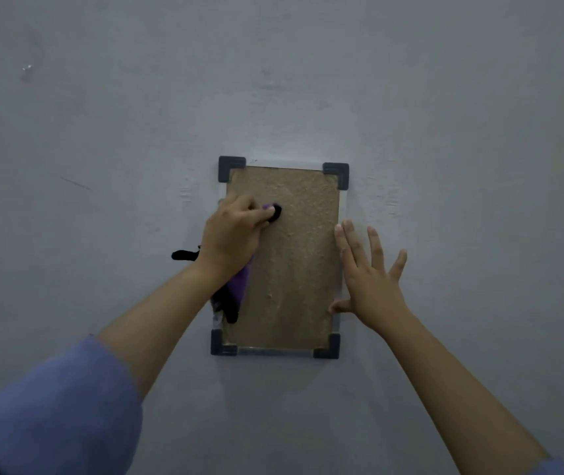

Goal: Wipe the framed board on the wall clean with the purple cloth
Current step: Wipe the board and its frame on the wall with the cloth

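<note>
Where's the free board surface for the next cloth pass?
Free: the middle and lower board, between the left hand and the right hand, down to the bottom frame; also the strip under the top corners. Crowded: the upper-left, where the left hand grips the cloth, and the right edge.

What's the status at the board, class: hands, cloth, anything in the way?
Left hand grips purple cloth, pressed on board upper left. Right hand open, flat at right frame edge. Nothing blocking.

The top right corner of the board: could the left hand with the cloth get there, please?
Probably yes: the left hand holds the purple cloth on the board, and bare board lies between it and that corner.
</note>
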Available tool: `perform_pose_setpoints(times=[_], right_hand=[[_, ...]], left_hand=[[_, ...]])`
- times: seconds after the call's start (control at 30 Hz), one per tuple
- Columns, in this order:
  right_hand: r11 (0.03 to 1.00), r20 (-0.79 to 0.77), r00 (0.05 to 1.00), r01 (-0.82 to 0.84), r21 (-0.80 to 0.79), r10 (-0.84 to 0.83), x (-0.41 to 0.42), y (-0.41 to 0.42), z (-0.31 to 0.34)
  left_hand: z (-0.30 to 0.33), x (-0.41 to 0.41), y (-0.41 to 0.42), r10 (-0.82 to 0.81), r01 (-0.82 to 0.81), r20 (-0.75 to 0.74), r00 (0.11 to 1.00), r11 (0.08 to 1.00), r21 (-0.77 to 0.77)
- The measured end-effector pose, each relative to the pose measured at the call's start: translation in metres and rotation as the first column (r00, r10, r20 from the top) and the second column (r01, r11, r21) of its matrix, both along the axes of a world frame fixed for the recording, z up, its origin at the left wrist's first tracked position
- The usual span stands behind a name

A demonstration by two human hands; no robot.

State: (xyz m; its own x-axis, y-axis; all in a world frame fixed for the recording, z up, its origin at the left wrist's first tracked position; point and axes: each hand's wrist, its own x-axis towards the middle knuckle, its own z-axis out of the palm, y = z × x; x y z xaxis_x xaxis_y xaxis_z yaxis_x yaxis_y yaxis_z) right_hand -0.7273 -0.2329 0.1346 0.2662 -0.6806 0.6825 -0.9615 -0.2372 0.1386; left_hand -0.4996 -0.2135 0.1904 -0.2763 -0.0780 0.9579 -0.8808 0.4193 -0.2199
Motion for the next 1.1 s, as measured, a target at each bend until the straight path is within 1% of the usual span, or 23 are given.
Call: perform_pose_setpoints(times=[0.07,0.1,0.13,0.17,0.2,0.23,0.27,0.37,0.4,0.5,0.53,0.67,0.83,1.1], right_hand=[[1.000,-0.003,1.000,0.006,0.006,-0.006,0.000,0.001,0.001],[1.000,-0.003,1.000,0.006,0.008,-0.006,-0.001,0.001,0.000],[1.000,0.001,1.000,0.002,0.007,-0.002,0.000,0.000,0.000],[1.000,0.006,1.000,0.001,0.009,-0.001,0.001,0.001,0.000],[1.000,0.008,1.000,0.003,0.010,-0.003,0.001,0.001,0.001],[1.000,0.008,1.000,0.002,0.010,-0.002,0.001,0.002,0.001],[1.000,0.009,1.000,0.001,0.013,-0.001,0.001,0.002,0.001],[1.000,0.015,1.000,-0.018,0.022,0.017,0.000,0.001,0.001],[1.000,0.015,1.000,-0.019,0.022,0.019,0.000,0.000,0.001],[1.000,0.010,1.000,-0.011,0.021,0.011,0.000,-0.001,0.001],[1.000,0.011,1.000,-0.012,0.022,0.012,0.000,-0.001,0.001],[1.000,0.001,1.000,-0.005,0.015,0.005,0.001,0.000,0.001],[1.000,-0.001,1.000,-0.003,0.006,0.003,0.000,-0.002,0.000],[1.000,0.006,1.000,-0.004,0.019,0.004,0.001,-0.002,0.000]], left_hand=[[-0.002,0.010,0.006,-0.009,-0.001,0.133,0.991,0.997,0.078],[0.002,0.014,0.009,0.000,-0.010,0.129,0.992,0.997,0.078],[0.008,0.019,0.011,0.011,-0.014,0.064,0.998,0.999,0.049],[0.015,0.025,0.012,0.019,-0.019,-0.044,0.999,1.000,0.000],[0.023,0.030,0.013,0.025,-0.032,-0.162,0.986,0.999,-0.043],[0.028,0.033,0.013,0.032,-0.050,-0.249,0.968,0.997,-0.064],[0.030,0.034,0.012,0.041,-0.062,-0.279,0.959,0.996,-0.067],[0.020,0.023,0.004,0.069,-0.081,-0.199,0.978,0.995,-0.053],[0.015,0.019,0.000,0.065,-0.078,-0.197,0.978,0.995,-0.056],[0.009,0.008,-0.003,0.029,-0.048,-0.281,0.959,0.997,-0.062],[0.006,0.007,-0.002,0.025,-0.042,-0.268,0.963,0.997,-0.058],[-0.024,0.007,-0.002,0.012,-0.015,-0.088,0.996,0.999,-0.035],[-0.068,0.011,-0.004,-0.032,0.032,-0.039,0.999,0.999,-0.011],[-0.131,0.021,-0.001,-0.067,0.050,0.153,0.986,0.992,0.114]])
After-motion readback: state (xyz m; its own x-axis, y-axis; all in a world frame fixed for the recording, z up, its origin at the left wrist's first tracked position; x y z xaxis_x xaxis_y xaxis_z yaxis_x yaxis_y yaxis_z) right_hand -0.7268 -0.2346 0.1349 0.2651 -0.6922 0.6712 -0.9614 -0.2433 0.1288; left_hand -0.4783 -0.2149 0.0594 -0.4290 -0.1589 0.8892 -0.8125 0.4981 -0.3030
